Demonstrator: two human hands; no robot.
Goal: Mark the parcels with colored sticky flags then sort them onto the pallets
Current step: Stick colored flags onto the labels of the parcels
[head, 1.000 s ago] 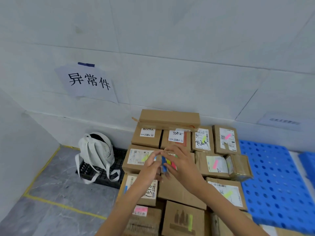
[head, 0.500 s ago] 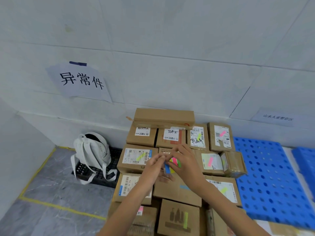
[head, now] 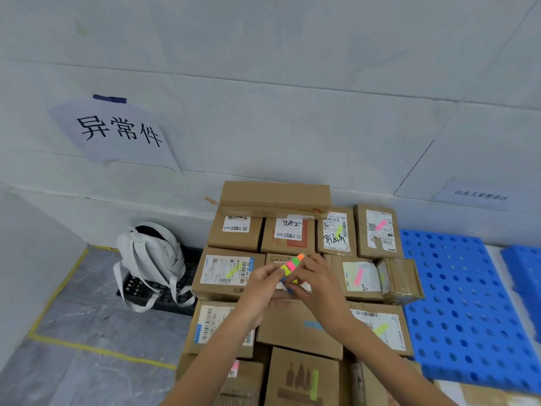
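Sticky flags [head: 292, 263] pinched in both hands over the parcel stack [head: 295, 326]

The pad hovers just above the middle of the stack, with the left hand [head: 259, 284] and right hand [head: 320, 284] each keeping a pinching grip on it. The flags look paper-light and floppy, so I'd pull one by its free colored tip. The blue pallet [head: 456, 288] is right of the stack.

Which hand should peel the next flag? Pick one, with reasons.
Left, probably: the left hand pinches the flag pad at its yellow end, while the right hand grips the pad, steadying it.
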